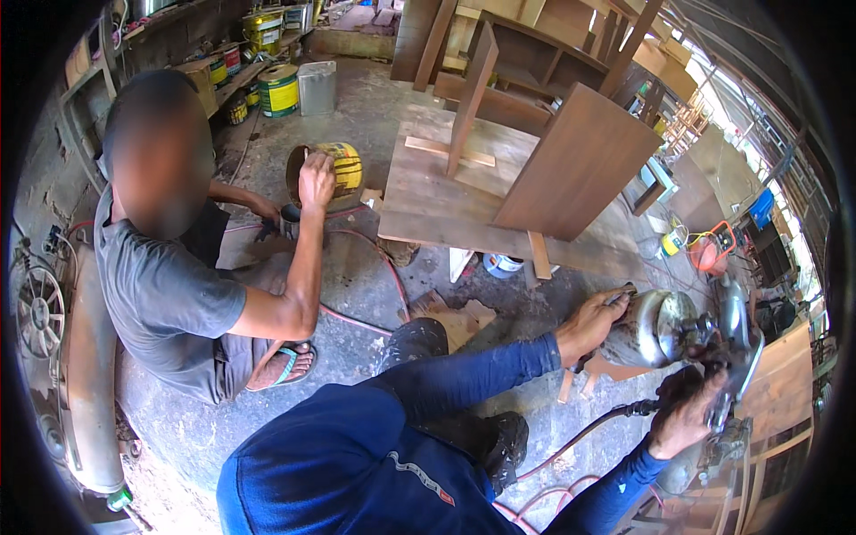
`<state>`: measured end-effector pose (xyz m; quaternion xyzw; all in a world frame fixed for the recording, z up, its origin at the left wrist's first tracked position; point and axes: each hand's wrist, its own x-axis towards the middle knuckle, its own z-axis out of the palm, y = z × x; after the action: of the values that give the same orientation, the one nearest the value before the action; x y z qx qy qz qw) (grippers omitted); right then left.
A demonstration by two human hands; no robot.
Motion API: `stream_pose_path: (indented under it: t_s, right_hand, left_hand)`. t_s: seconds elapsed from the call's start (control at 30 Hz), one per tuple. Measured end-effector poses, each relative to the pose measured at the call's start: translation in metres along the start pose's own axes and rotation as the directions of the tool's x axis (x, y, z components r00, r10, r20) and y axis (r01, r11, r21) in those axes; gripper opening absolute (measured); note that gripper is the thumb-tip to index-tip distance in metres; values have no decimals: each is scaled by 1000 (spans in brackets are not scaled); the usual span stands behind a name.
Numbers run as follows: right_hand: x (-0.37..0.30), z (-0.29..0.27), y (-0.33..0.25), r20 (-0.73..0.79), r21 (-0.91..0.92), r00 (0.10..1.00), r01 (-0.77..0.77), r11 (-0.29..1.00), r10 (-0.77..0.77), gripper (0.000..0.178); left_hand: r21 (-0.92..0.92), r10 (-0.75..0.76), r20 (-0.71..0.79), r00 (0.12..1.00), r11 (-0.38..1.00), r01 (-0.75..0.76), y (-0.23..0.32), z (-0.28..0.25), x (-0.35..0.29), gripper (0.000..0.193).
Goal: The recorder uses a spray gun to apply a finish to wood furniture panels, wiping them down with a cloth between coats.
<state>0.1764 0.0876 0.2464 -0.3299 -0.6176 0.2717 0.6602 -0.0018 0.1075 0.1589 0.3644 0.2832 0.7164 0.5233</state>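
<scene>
Gripping metal at right: left hand [588, 330] on a metal cup [637, 334], right hand [687, 419] on a spray tool [736, 321]

Largest first, the concrete floor [366, 111]: I see open room around the co-worker [169, 312] and beyond, while timber crowds my right side. Now one low wooden board [419, 196], its near edge running just past the left hand, two brown panels [575, 165] upright on it. One co-worker, face blurred, raises a hand before one tilted yellow bucket [346, 165]; what that hand grips, I can't tell. One long tank [89, 374] sits by the dark left rim.

Down to the work, right of centre: one stained cup, and my left fingers are curled against its side, spread about its width, some hidden underneath. Just beside it, the tool's outline tangles with clutter behind. My right fingers wrap its handle, but the fingertips are out of sight, so I can't say how tightly. Thinnest of all, a hose [584, 435] meets a black fitting near that wrist.
</scene>
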Motion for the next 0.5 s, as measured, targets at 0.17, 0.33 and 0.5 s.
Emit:
stream_pose_path:
  t_s: [0.17,0.33,0.5]
  right_hand:
    - [-22,22,13,66,-368,998,16,930,9,18]
    - [-77,3,35,351,-437,916,-21,899,192,39]
    - [-85,2,26,244,-492,962,15,870,121,48]
  left_hand:
    - [-217,-195,-27,980,959,185,-43,-27,-37,39]
    - [-498,-562,-30,827,725,475,-128,-43,-110,41]
    - [-615,-669,36,742,571,544,-130,-29,-136,40]
